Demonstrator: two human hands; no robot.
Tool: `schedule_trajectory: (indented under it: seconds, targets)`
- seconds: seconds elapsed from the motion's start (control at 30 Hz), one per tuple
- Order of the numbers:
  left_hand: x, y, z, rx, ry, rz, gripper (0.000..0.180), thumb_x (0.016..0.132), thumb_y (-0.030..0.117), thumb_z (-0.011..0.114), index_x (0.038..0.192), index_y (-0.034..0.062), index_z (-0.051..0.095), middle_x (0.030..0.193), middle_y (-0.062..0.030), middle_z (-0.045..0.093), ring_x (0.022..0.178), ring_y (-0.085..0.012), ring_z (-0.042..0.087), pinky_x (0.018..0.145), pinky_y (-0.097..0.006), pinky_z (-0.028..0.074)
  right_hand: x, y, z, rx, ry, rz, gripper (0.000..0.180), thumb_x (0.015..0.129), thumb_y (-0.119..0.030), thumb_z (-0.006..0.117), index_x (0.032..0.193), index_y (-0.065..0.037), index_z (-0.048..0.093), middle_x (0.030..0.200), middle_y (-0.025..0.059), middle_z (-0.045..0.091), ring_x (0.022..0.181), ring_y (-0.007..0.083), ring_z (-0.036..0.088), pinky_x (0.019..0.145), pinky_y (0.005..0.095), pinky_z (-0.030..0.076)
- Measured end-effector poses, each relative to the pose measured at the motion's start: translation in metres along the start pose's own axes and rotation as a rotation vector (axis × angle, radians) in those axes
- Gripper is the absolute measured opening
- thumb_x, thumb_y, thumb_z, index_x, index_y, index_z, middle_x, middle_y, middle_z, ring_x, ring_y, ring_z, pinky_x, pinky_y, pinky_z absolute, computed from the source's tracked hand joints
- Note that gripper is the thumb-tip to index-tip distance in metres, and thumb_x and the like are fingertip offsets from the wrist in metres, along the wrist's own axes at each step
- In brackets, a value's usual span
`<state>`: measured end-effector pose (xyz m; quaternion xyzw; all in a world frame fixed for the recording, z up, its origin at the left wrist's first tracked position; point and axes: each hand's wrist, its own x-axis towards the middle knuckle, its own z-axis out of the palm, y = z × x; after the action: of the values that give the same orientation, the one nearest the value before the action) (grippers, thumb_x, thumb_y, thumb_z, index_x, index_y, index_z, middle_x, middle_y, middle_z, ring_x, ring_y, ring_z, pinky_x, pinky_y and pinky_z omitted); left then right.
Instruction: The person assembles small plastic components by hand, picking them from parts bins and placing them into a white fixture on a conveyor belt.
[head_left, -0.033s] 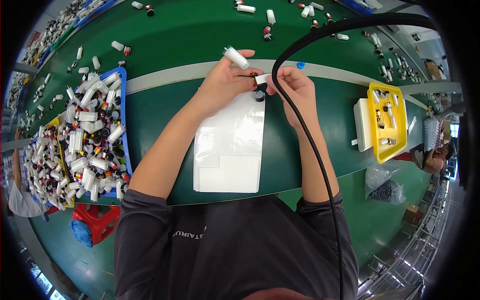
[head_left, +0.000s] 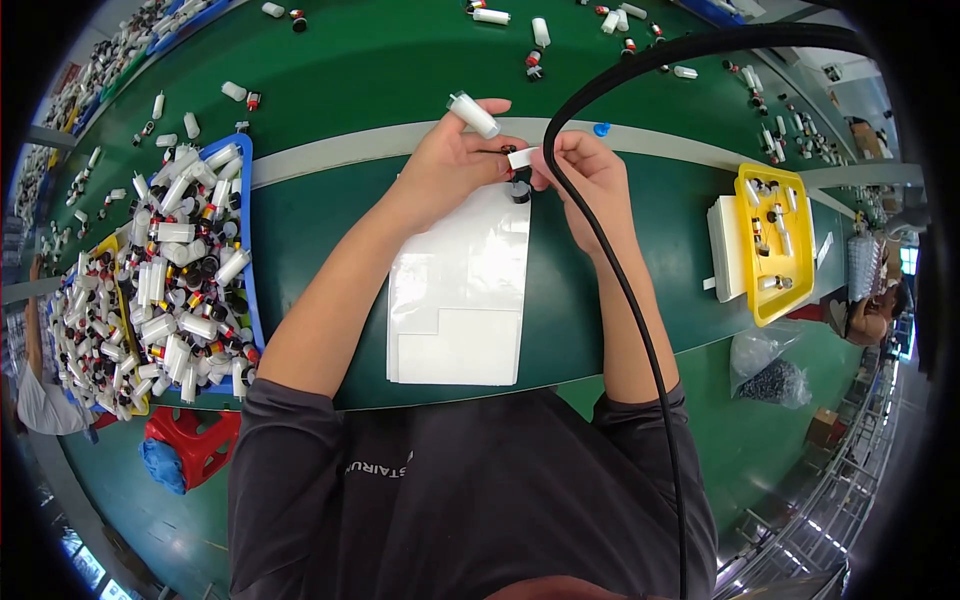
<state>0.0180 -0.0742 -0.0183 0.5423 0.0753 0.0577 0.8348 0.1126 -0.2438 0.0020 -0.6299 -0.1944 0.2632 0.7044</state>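
Head view: white cylinder (head_left: 474, 116) in half-curled left hand (head_left: 445, 172), flat white strip (head_left: 521, 158) in pinch of right hand (head_left: 596, 174)

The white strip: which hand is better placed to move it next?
Probably the right hand: it seems to pinch the white strip, while the left hand holds a white cylinder and a small dark-capped piece.

Right hand (head_left: 597, 182) partly hidden behind the thick black cable (head_left: 565, 112).

white lettering (head_left: 376, 470) on dark shirt (head_left: 470, 515)
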Motion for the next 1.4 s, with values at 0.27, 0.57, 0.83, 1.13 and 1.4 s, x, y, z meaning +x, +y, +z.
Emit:
schedule_trajectory:
  seconds: [0.27, 0.57, 0.83, 1.13, 1.4]
  targets:
    - [0.002, 0.0, 0.006, 0.045, 0.019, 0.013, 0.06, 0.091, -0.01, 0.062, 0.145, 0.0044, 0.041, 0.124, -0.0159, 0.064, 0.117, -0.0202, 0.063, 0.102, -0.035, 0.055, 0.005, 0.008, 0.005, 0.121, -0.004, 0.145, 0.01, 0.089, -0.006, 0.072, 0.094, 0.001, 0.067, 0.08, 0.0043, 0.068, 0.069, 0.0083, 0.061, 0.065, 0.022, 0.049]
    - [0.0, 0.001, 0.007, 0.05, 0.045, 0.005, 0.062, 0.09, -0.01, 0.063, 0.147, 0.0039, 0.043, 0.126, -0.0157, 0.063, 0.117, -0.0198, 0.063, 0.102, -0.034, 0.055, 0.003, 0.016, 0.01, -0.034, 0.049, 0.082, 0.011, 0.095, -0.009, 0.072, 0.097, 0.0, 0.067, 0.082, 0.0032, 0.067, 0.069, 0.009, 0.06, 0.066, 0.0235, 0.048]
    - [-0.001, -0.001, 0.005, -0.007, 0.038, 0.0, 0.062, 0.092, -0.005, 0.064, 0.149, 0.0042, 0.042, 0.13, -0.0181, 0.063, 0.112, -0.0201, 0.067, 0.1, -0.034, 0.055, 0.0, 0.016, 0.017, -0.025, 0.105, -0.026, 0.011, 0.091, -0.005, 0.07, 0.096, 0.004, 0.064, 0.081, 0.0048, 0.069, 0.069, 0.0062, 0.065, 0.062, 0.0194, 0.052]
    - [-0.009, 0.01, 0.002, -0.101, -0.014, -0.031, 0.058, 0.093, -0.004, 0.065, 0.147, 0.0012, 0.046, 0.129, -0.0204, 0.065, 0.109, -0.0241, 0.069, 0.101, -0.039, 0.055, 0.002, 0.006, -0.003, 0.196, -0.059, 0.142, 0.024, 0.089, -0.009, 0.077, 0.107, -0.007, 0.062, 0.093, -0.0014, 0.065, 0.082, 0.0078, 0.06, 0.072, 0.024, 0.046]
    - [-0.004, 0.033, 0.004, 0.0, -0.041, 0.001, 0.049, 0.092, -0.002, 0.069, 0.139, -0.0058, 0.053, 0.126, -0.0199, 0.067, 0.11, -0.027, 0.07, 0.099, -0.038, 0.056, 0.003, 0.001, -0.002, 0.036, 0.048, -0.045, 0.023, 0.09, -0.02, 0.077, 0.102, -0.005, 0.066, 0.089, -0.0009, 0.068, 0.078, 0.0078, 0.059, 0.069, 0.0225, 0.046]
